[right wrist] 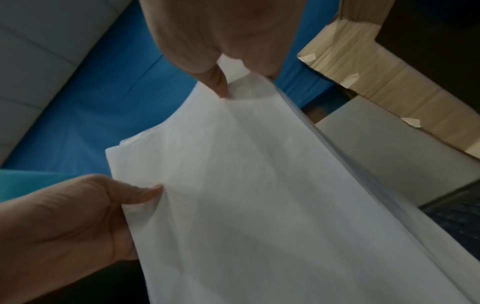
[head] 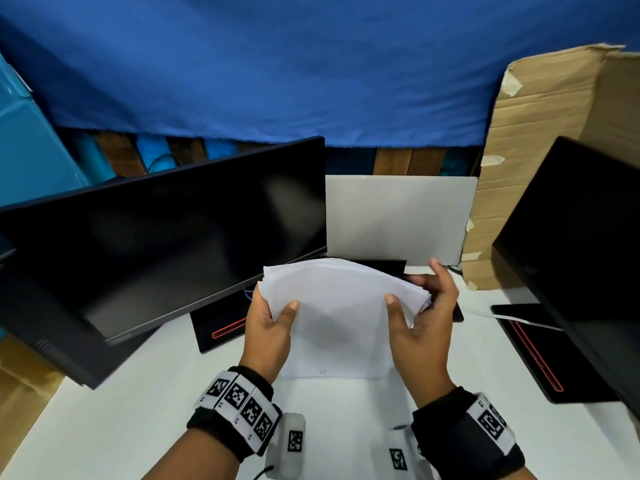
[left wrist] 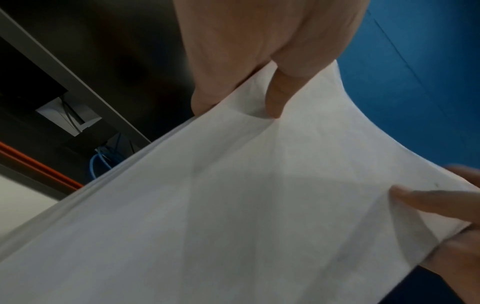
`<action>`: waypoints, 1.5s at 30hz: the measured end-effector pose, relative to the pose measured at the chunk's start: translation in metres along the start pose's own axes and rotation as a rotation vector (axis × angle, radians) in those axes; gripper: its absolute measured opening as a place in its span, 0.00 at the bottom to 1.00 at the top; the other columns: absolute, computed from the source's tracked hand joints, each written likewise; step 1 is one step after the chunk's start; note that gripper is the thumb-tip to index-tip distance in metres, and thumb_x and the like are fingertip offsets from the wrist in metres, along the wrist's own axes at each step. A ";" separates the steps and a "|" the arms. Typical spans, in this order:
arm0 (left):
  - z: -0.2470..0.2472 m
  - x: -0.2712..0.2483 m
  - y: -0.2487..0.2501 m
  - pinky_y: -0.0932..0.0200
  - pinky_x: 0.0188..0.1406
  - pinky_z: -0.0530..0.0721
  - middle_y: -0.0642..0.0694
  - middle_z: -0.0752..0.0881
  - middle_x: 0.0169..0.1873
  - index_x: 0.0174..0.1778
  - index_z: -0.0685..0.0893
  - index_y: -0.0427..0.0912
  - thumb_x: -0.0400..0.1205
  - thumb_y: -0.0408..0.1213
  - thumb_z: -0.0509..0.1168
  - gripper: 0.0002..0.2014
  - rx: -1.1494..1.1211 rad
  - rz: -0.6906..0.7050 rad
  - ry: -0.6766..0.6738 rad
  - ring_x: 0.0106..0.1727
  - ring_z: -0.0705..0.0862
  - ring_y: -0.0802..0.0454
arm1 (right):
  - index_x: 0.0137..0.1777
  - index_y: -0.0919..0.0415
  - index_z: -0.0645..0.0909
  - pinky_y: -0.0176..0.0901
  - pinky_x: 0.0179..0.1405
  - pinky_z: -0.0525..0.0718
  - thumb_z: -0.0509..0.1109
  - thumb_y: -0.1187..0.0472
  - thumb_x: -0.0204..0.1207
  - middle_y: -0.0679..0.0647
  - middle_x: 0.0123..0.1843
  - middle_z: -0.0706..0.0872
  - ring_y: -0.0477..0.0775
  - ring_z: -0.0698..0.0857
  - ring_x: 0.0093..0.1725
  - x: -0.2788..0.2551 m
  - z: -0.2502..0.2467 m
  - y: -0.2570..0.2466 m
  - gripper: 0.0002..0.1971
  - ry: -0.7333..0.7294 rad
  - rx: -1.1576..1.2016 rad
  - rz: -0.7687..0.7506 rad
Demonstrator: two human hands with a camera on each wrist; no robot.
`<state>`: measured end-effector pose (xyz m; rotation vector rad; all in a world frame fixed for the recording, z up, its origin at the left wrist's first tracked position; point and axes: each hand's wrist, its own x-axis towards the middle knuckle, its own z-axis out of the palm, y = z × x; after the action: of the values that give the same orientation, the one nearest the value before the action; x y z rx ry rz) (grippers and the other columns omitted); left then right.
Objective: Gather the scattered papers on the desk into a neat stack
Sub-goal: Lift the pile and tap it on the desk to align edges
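A sheaf of white papers [head: 337, 313] stands upright on its bottom edge on the white desk [head: 138, 410], its top bowed toward the monitors. My left hand [head: 268, 327] grips the sheaf's left edge, thumb on the near face. My right hand [head: 420, 320] grips the right edge the same way, with the fingers behind. In the left wrist view the papers [left wrist: 233, 205] fill the frame with my left hand [left wrist: 272, 88] pinching the top. The right wrist view shows the papers [right wrist: 246, 195] pinched by my right hand [right wrist: 223, 82], and my left hand [right wrist: 78, 216] holds the far edge.
A dark monitor [head: 166, 237] stands at the left, another monitor [head: 581, 254] at the right, each on a black base with red trim. A white panel [head: 398, 216] and a cardboard box [head: 540, 150] stand behind. A blue cloth [head: 277, 64] hangs at the back.
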<state>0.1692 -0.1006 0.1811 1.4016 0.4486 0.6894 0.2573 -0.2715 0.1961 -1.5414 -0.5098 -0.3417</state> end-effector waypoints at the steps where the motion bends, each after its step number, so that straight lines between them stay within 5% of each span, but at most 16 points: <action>1: 0.000 0.000 0.002 0.57 0.60 0.86 0.44 0.85 0.63 0.71 0.72 0.43 0.81 0.24 0.60 0.22 0.004 0.003 -0.002 0.62 0.85 0.51 | 0.71 0.40 0.66 0.40 0.63 0.79 0.76 0.70 0.70 0.51 0.57 0.79 0.49 0.81 0.60 0.001 -0.002 0.003 0.36 0.015 0.080 0.098; 5: -0.004 0.005 0.014 0.52 0.61 0.85 0.41 0.85 0.63 0.70 0.72 0.42 0.81 0.25 0.61 0.21 -0.007 0.029 -0.001 0.63 0.85 0.47 | 0.57 0.55 0.82 0.36 0.45 0.88 0.81 0.66 0.63 0.50 0.53 0.91 0.52 0.90 0.53 0.005 -0.018 0.027 0.22 -0.207 0.194 0.484; 9: -0.011 0.012 0.026 0.43 0.58 0.85 0.42 0.86 0.61 0.65 0.76 0.45 0.79 0.27 0.65 0.19 -0.106 0.002 -0.029 0.61 0.86 0.44 | 0.44 0.53 0.86 0.28 0.33 0.85 0.75 0.71 0.69 0.42 0.37 0.94 0.46 0.91 0.41 0.001 -0.023 0.042 0.11 -0.265 0.167 0.546; 14: -0.018 0.011 0.008 0.49 0.53 0.89 0.44 0.91 0.54 0.61 0.82 0.43 0.71 0.28 0.75 0.22 -0.037 -0.135 -0.173 0.56 0.89 0.44 | 0.47 0.53 0.86 0.28 0.37 0.86 0.71 0.71 0.74 0.40 0.39 0.93 0.40 0.91 0.40 0.001 -0.019 0.040 0.12 -0.183 0.293 0.534; 19: -0.012 0.000 -0.015 0.68 0.42 0.87 0.53 0.91 0.46 0.54 0.83 0.50 0.79 0.25 0.65 0.15 0.006 -0.090 -0.041 0.47 0.90 0.60 | 0.57 0.50 0.82 0.29 0.41 0.86 0.71 0.69 0.75 0.41 0.48 0.92 0.38 0.90 0.47 -0.006 -0.010 0.044 0.15 -0.221 0.263 0.486; 24: -0.017 -0.006 -0.026 0.68 0.40 0.87 0.55 0.93 0.44 0.53 0.85 0.50 0.76 0.28 0.70 0.14 -0.008 -0.120 -0.036 0.47 0.91 0.58 | 0.64 0.47 0.73 0.24 0.50 0.83 0.62 0.68 0.81 0.37 0.55 0.84 0.29 0.85 0.51 -0.026 -0.019 0.075 0.17 -0.298 0.025 0.480; 29: -0.015 -0.013 -0.040 0.65 0.34 0.87 0.52 0.93 0.40 0.52 0.85 0.46 0.74 0.29 0.72 0.12 -0.051 -0.191 0.011 0.43 0.92 0.54 | 0.60 0.55 0.73 0.26 0.47 0.80 0.54 0.71 0.83 0.48 0.50 0.85 0.55 0.83 0.53 -0.045 -0.022 0.094 0.14 -0.333 -0.102 0.533; 32: -0.014 -0.013 -0.041 0.67 0.34 0.87 0.55 0.93 0.38 0.51 0.85 0.49 0.78 0.29 0.68 0.11 -0.075 -0.165 0.045 0.40 0.91 0.59 | 0.71 0.56 0.68 0.45 0.68 0.76 0.62 0.75 0.77 0.51 0.65 0.78 0.52 0.77 0.66 -0.055 -0.024 0.102 0.25 -0.238 -0.157 0.536; 35: -0.014 -0.012 -0.039 0.69 0.37 0.87 0.58 0.93 0.40 0.52 0.84 0.50 0.79 0.29 0.66 0.11 -0.092 -0.136 0.055 0.42 0.91 0.61 | 0.75 0.56 0.65 0.47 0.72 0.70 0.68 0.74 0.74 0.50 0.69 0.73 0.50 0.72 0.70 -0.062 -0.029 0.110 0.31 -0.222 -0.189 0.573; 39: -0.012 -0.009 -0.029 0.72 0.40 0.85 0.61 0.93 0.42 0.53 0.83 0.51 0.80 0.29 0.64 0.12 -0.144 -0.098 0.028 0.46 0.90 0.64 | 0.60 0.38 0.68 0.38 0.67 0.75 0.66 0.67 0.78 0.41 0.60 0.80 0.45 0.80 0.63 -0.063 -0.023 0.104 0.22 -0.420 -0.091 0.610; 41: -0.011 -0.007 -0.026 0.72 0.40 0.85 0.59 0.93 0.43 0.53 0.84 0.50 0.80 0.29 0.64 0.12 -0.160 -0.093 0.012 0.47 0.90 0.63 | 0.57 0.39 0.68 0.22 0.58 0.76 0.66 0.67 0.79 0.37 0.56 0.79 0.35 0.79 0.57 -0.060 -0.020 0.100 0.20 -0.376 -0.075 0.580; 45: -0.012 -0.008 -0.028 0.68 0.39 0.86 0.55 0.93 0.44 0.54 0.85 0.47 0.76 0.34 0.69 0.11 -0.165 -0.122 -0.017 0.47 0.91 0.58 | 0.57 0.45 0.71 0.17 0.46 0.77 0.62 0.70 0.81 0.39 0.53 0.82 0.35 0.82 0.52 -0.053 -0.018 0.093 0.16 -0.301 -0.032 0.557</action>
<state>0.1607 -0.0980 0.1515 1.2136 0.4501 0.6013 0.2616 -0.2941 0.0898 -1.7036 -0.2853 0.3160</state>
